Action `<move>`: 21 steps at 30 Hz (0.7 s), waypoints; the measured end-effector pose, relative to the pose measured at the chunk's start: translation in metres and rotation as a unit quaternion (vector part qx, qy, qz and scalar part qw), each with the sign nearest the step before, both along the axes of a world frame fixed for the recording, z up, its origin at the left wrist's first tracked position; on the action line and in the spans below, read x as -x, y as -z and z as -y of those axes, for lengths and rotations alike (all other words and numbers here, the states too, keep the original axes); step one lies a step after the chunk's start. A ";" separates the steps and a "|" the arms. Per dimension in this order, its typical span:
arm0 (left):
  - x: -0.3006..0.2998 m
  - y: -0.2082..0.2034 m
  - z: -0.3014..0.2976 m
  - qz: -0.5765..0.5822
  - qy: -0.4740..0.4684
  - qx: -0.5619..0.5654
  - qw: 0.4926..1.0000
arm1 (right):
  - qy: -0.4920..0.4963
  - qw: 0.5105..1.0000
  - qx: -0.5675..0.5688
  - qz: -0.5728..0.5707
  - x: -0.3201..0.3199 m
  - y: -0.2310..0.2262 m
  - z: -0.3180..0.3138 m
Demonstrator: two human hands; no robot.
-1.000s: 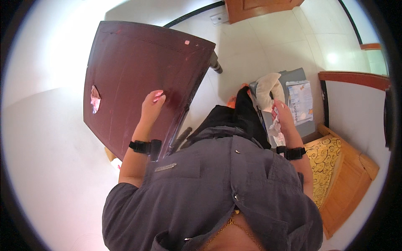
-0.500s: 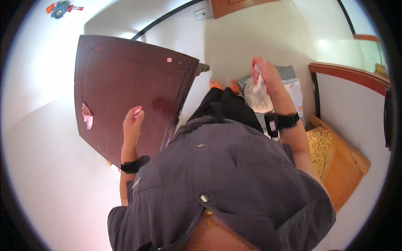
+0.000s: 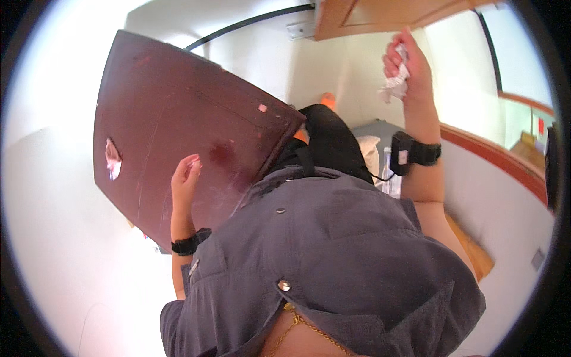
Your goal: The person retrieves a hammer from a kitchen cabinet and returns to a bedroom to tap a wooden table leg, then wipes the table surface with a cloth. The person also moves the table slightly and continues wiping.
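Note:
Raised far out at the upper right, my right hand point(image 3: 416, 68) is closed around a crumpled white tissue point(image 3: 395, 88), whose loose end hangs below the fingers. My left hand point(image 3: 185, 177) is held above the dark red-brown table point(image 3: 160, 98), its fingers curled in to the thumb. Whatever is between those fingertips, if anything, is too small to make out. On the tabletop lie a crumpled pink-and-white scrap point(image 3: 113, 159) near the left edge and a small pink square point(image 3: 262, 108) near the far right edge. A dark reddish patch point(image 3: 223, 152) marks the surface right of my left hand.
A wooden panel point(image 3: 380, 18) juts in at the top, close to my right hand. Right of my legs are a grey item point(image 3: 375, 128) and a cream bundle point(image 3: 369, 152). A low wall with a brown-red rail point(image 3: 493, 156) runs along the right side.
My right hand has moved up and farther out with the tissue, toward the wooden panel. My legs have shifted and the view has turned. My left hand stays over the table.

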State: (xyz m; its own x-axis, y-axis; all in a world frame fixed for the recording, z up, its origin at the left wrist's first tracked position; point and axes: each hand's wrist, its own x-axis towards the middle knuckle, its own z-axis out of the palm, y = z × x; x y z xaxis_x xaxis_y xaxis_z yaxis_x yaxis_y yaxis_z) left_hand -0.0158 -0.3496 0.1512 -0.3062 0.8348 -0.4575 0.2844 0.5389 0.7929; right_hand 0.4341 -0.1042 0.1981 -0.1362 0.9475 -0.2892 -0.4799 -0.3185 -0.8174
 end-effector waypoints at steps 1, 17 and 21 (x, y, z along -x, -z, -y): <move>-0.002 0.001 -0.007 0.015 0.001 -0.008 1.000 | 0.005 1.000 0.013 0.026 -0.005 0.002 -0.007; -0.155 -0.011 -0.236 0.076 0.178 0.123 0.973 | 0.076 0.916 0.388 0.074 -0.124 0.169 -0.010; -0.171 0.012 -0.309 0.058 0.292 0.151 0.943 | 0.157 0.896 0.393 0.132 -0.130 0.181 0.005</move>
State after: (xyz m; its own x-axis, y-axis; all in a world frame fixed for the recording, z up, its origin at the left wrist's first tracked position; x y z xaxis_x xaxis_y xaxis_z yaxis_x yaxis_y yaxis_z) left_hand 0.1551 -0.0409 0.1392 0.2314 0.6714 -0.7040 0.5240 0.5237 0.6717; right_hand 0.5637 -0.1087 0.0171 0.2739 0.4161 -0.8671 -0.4700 -0.7286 -0.4982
